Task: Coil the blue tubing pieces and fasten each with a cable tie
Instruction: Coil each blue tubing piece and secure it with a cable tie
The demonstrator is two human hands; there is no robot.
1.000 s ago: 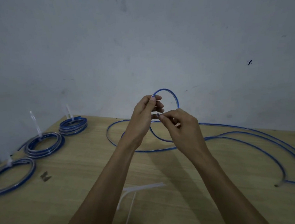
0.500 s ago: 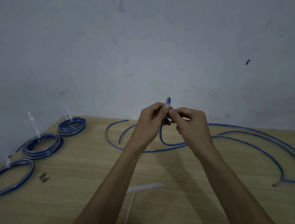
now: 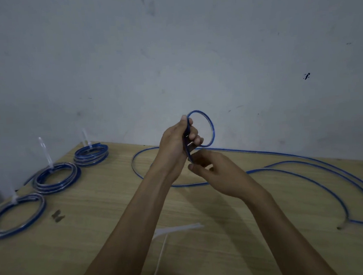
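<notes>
Left hand (image 3: pixel 177 141) raised above the wooden table (image 3: pixel 206 244), fingers curled round the first small loop of blue tubing (image 3: pixel 210 128); right hand (image 3: pixel 218 173) just below, fingers half-curled near the strand, grip too blurred to call. Rest of the tubing trailing in long curves across the table to the right. Three finished coils (image 3: pixel 55 177) at left, each tied; loose cable ties (image 3: pixel 177 228) lying nearer the camera. Judged light, springy and smooth, likely to unwind once released. Best pinched where the turns cross, with the tie fastened there.
</notes>
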